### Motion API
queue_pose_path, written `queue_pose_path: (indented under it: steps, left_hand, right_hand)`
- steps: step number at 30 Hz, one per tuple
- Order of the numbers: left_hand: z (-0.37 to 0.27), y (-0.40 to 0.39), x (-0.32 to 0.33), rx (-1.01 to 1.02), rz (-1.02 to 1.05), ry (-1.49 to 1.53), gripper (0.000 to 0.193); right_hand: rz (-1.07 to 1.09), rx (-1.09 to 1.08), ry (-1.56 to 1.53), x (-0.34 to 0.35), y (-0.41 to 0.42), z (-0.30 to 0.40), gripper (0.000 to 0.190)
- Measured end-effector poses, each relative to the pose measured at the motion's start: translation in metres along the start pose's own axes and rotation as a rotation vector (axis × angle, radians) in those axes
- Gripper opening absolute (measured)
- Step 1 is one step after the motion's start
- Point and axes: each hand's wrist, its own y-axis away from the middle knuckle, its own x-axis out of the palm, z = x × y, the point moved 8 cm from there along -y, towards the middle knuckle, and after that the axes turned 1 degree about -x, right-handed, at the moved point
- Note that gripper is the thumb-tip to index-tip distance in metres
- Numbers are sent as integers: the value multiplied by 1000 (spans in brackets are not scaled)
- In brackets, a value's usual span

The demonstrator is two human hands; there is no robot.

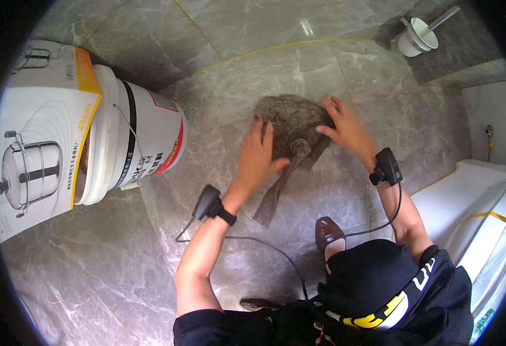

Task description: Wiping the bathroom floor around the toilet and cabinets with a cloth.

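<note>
On the grey marble-look tiled floor before me lies a crumpled bundle of grey-brown mesh fabric [294, 112]. It looks gathered at a bunched spot near its middle, and a narrow tail of mesh trails down towards me. My left hand [259, 151] is over the bundle's left side, fingers stretched and thumb apart. At the right edge is my right hand [346, 127], its fingers spread and slightly blurred. Neither hand grips the fabric; whether the fingertips touch it I cannot tell. Each wrist wears a black strapped device with a cable.
To the left, a white plastic bucket [149, 129] with a wire handle appears beside a printed cookware carton [41, 112]. A white toilet brush holder [417, 39] is at the upper right. Along the right are a small metal valve [489, 132] and a white ledge [447, 194]. My brown shoe [328, 231] stands below.
</note>
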Motion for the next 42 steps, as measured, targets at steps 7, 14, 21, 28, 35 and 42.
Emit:
queue_pose_path:
  steps: [7, 14, 21, 28, 35, 42]
  left_hand:
    - [-14, 93, 53, -157, 380, 122, 42]
    - [-27, 118, 43, -155, 482, 623, 15]
    - [-73, 110, 8, -17, 355, 712, 13]
    - [-43, 65, 49, -256, 101, 670, 17]
    - [31, 42, 84, -1080, -60, 1562, 32]
    - [8, 36, 99, -1064, -85, 1871, 27]
  right_hand:
    - [20, -103, 73, 26, -14, 2, 41]
    - [-218, 167, -36, -1, -15, -52, 16]
    - [100, -85, -161, 42, 5, 88, 21]
    - [239, 6, -409, 89, 6, 43, 16]
    - [523, 598, -1475, 64, 27, 21, 19]
    - [821, 577, -1107, 75, 44, 25, 24]
